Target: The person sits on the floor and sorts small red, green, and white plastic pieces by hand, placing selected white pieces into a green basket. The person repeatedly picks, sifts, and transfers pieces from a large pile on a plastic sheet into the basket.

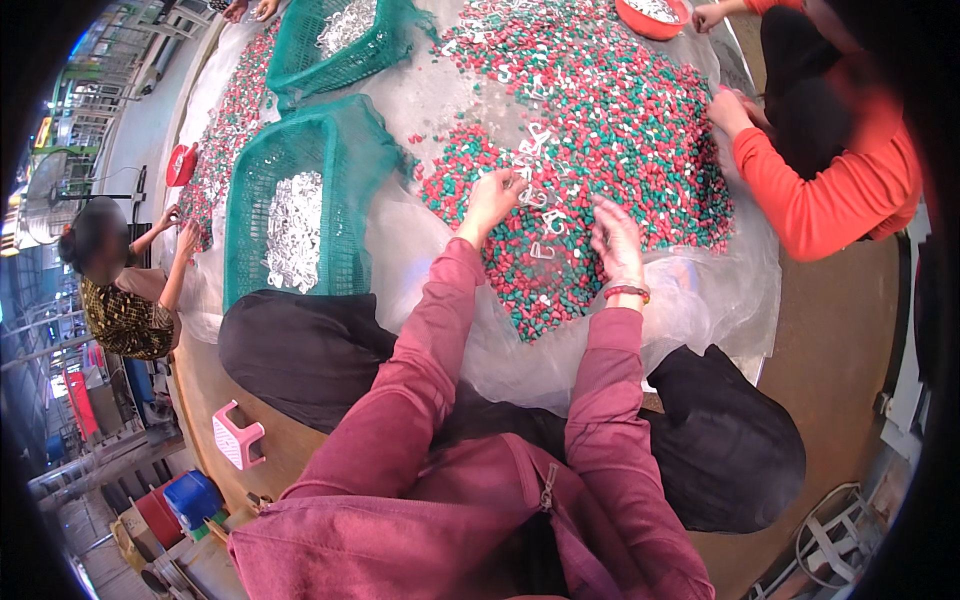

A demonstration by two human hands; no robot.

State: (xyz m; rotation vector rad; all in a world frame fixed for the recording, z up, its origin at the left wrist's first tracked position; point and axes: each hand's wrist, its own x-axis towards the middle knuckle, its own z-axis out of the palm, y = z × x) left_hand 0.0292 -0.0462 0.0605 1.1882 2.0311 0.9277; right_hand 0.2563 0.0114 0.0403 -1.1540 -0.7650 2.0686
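Observation:
Over a heap of small red, green and white cone-like pebbles, my left hand has its thumb and fingertips closed at a small white looped piece. My right hand, with a red bead bracelet at the wrist, hovers above the right side of the heap. Its fingers are loosely curved and apart, with nothing visible in them. Between my hands, several white hook-like pieces lie on the pebbles. Another white looped piece rests a little nearer to me.
Left of the heap stands a green mesh-lined basket with white pieces inside; another green basket is behind it. Translucent sheeting covers the work surface. Co-workers sit at left and right. A red bowl stands at the far right.

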